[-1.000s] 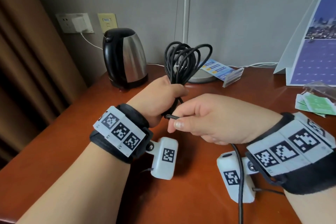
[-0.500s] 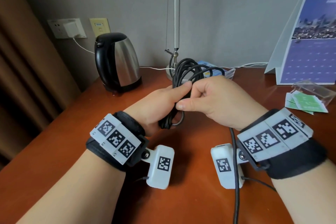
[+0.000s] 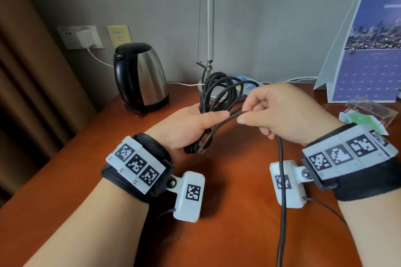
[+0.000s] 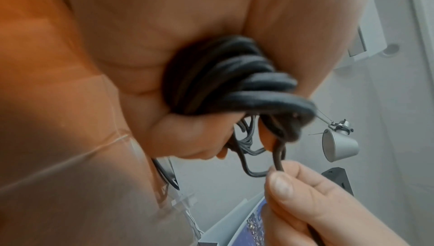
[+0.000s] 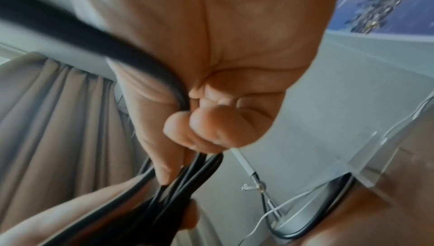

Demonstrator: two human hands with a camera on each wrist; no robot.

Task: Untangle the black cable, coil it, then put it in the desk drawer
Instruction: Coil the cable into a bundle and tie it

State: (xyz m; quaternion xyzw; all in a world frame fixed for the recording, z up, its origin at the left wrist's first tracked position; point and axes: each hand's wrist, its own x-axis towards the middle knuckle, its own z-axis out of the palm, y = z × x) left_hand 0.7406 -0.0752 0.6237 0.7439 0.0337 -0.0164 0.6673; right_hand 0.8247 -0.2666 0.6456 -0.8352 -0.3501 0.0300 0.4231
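Left hand (image 3: pixel 191 128) is fisted around a bundle of black cable (image 3: pixel 219 93), several round matte loops stacked together and standing up out of the fist above the counter (image 3: pixel 227 212); thumb lies flat along the top of the bundle. Left wrist view shows the loop bottoms bulging out under the palm, thick rubbery strands packed side by side. Right hand (image 3: pixel 282 115) pinches a single strand between thumb and forefinger just beside the left thumb tip, other fingers curled in; that strand arcs down to the loop bottoms below the left fist. From under the right hand the free length of cable drops straight down past the white wrist camera (image 3: pixel 286 182) and out the bottom of frame. Right wrist view: strand runs through the curled fingers, blurred near the lens. Both hands are held up off the counter, which is glossy reddish-brown wood. Behind the left hand, a brushed-steel kettle (image 3: pixel 141 76) with black plastic handle and lid sits near the wall. Thin chrome lamp pole (image 3: pixel 209 17) rises behind the coil, its round base partly hidden by the loops. White charger (image 3: pixel 85 37) plugged in the wall socket, thin white lead trailing along the counter's back edge. Far right: tent-shaped calendar (image 3: pixel 368 54) and a clear acrylic holder (image 3: pixel 368 110) with green packets (image 3: pixel 358 119) beside it.
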